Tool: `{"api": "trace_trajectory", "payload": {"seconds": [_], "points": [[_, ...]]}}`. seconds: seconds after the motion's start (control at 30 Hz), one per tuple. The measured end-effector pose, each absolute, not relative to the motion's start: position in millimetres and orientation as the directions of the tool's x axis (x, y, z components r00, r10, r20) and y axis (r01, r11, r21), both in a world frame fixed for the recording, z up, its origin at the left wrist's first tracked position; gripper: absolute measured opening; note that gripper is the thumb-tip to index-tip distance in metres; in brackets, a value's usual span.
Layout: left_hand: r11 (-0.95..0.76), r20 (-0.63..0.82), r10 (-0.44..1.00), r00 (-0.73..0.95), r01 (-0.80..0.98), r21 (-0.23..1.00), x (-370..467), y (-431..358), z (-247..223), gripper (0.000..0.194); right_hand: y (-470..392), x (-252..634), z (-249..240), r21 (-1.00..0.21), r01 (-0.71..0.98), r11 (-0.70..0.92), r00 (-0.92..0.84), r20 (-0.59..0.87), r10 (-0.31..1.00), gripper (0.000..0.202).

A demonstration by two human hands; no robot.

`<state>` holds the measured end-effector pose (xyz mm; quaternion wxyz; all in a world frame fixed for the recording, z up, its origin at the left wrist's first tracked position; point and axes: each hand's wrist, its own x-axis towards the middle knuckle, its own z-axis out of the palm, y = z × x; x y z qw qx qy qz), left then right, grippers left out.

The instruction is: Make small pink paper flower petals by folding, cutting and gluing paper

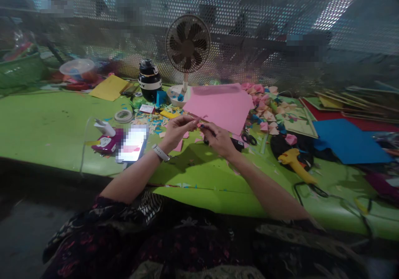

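Side by side, pinched a small pink piece (199, 125) of unreadable long axis between left hand (181, 128) and right hand (217, 139), equally near, over the counter (56, 129), between front edge and pink sheet (220, 105).

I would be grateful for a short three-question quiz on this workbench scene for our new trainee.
1. True or false: the person wears a white band on the right wrist.
2. Which large sheet is nearest the left hand and right hand? A) blue B) pink C) yellow
3. Fill in: from the wearer's view, the yellow glue gun lies to the ____ of the hands.

Key: 1. False; the white band is on the left wrist. 2. B, the pink sheet. 3. right.
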<state>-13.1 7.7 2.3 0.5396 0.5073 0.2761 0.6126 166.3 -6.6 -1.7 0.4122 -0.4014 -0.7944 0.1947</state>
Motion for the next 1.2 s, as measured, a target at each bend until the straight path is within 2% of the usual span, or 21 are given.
{"api": "trace_trajectory", "payload": {"seconds": [0.27, 0.47, 0.7, 0.9, 1.1, 1.2], "points": [[-0.230, 0.286, 0.953, 0.102, -0.372, 0.899, -16.7, 14.5, -4.6, 0.033, -5.9, 169.7, 5.5, -0.666, 0.452, 0.593, -0.391, 0.450, 0.803, 0.039], [-0.297, 0.346, 0.934, 0.083, -0.353, 0.887, -16.8, 10.8, -0.9, 0.029, -9.4, 166.3, 3.0, -0.661, 0.456, 0.596, -0.363, 0.473, 0.803, 0.043], [-0.318, 0.356, 0.932, 0.070, -0.314, 0.894, -15.6, 9.5, 0.2, 0.035, -7.0, 166.2, -0.8, -0.694, 0.428, 0.579, -0.334, 0.474, 0.815, 0.042], [-0.279, 0.331, 0.937, 0.110, -0.333, 0.901, -16.0, 12.8, -3.4, 0.035, -5.3, 168.2, 0.6, -0.709, 0.412, 0.573, -0.382, 0.436, 0.815, 0.041], [-0.279, 0.336, 0.935, 0.116, -0.344, 0.896, -16.5, 11.5, -2.4, 0.037, -8.5, 165.2, 1.8, -0.672, 0.425, 0.607, -0.378, 0.477, 0.793, 0.037], [-0.267, 0.328, 0.937, 0.123, -0.357, 0.895, -16.2, 10.8, -2.8, 0.032, -10.0, 165.0, 2.2, -0.700, 0.427, 0.573, -0.360, 0.449, 0.817, 0.036]]}}
